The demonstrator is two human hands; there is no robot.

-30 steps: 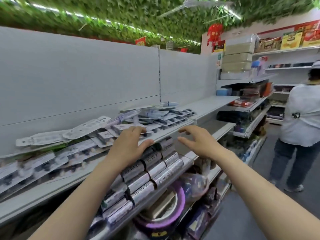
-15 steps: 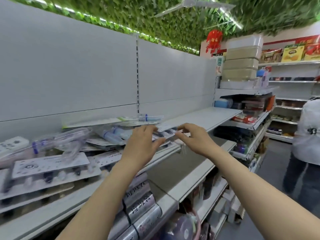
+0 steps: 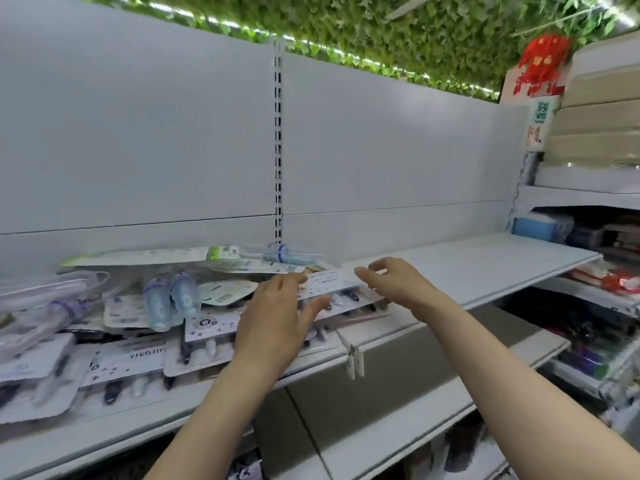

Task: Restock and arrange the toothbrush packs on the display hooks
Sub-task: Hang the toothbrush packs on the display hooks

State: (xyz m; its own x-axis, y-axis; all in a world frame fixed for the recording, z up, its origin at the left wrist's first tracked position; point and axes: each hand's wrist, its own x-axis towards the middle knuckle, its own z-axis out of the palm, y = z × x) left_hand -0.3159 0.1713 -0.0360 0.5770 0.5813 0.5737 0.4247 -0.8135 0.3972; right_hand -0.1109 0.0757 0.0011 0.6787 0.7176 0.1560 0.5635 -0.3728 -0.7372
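Flat white carded toothbrush pack (image 3: 332,282) atop heaped glossy blister packs (image 3: 138,327) on shelf (image 3: 467,268), between left hand (image 3: 273,320) and right hand (image 3: 398,285), both spread, fingertips touching it.

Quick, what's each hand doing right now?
Left hand: open, fingers spread over the toothbrush packs.
Right hand: open, fingers at the same packs.

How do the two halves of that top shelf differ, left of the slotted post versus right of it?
The left half is heaped with toothbrush packs lying flat and overlapping; the right half shows bare white board. Both hands reach over the left half's pile, none over the right. Both halves share the same white board and back panel.
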